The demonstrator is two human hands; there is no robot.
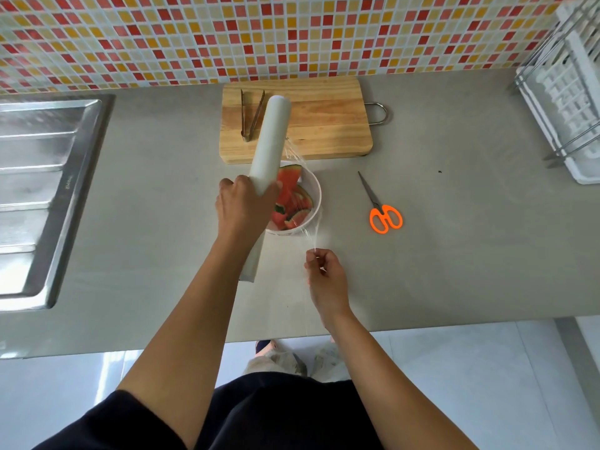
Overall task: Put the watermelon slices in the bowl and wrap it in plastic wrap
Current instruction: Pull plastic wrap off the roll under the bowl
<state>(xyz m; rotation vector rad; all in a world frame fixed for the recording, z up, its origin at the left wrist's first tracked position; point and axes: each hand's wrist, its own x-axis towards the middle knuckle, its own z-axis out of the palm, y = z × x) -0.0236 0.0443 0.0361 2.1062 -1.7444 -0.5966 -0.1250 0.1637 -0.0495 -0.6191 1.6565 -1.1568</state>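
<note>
left hand (242,203): clasped round the near end of the roll (271,138), above the bowl's left rim.
right hand (326,277): pinching the film's free edge between thumb and fingertips, nearer the body than the bowl and apart from it.
film (312,230): stretched from roll to right hand, passing over the bowl (clear, hard to trace).
bowl (316,190): white, on the tabletop (454,238), between the two hands.
slices (289,196): inside the bowl, piled, rinds showing.
roll: tilted, far end over the board (324,118).
around: tongs (251,115) on the board; scissors (383,212) right of the bowl; sink (42,190) far left; rack (565,92) far right.
</note>
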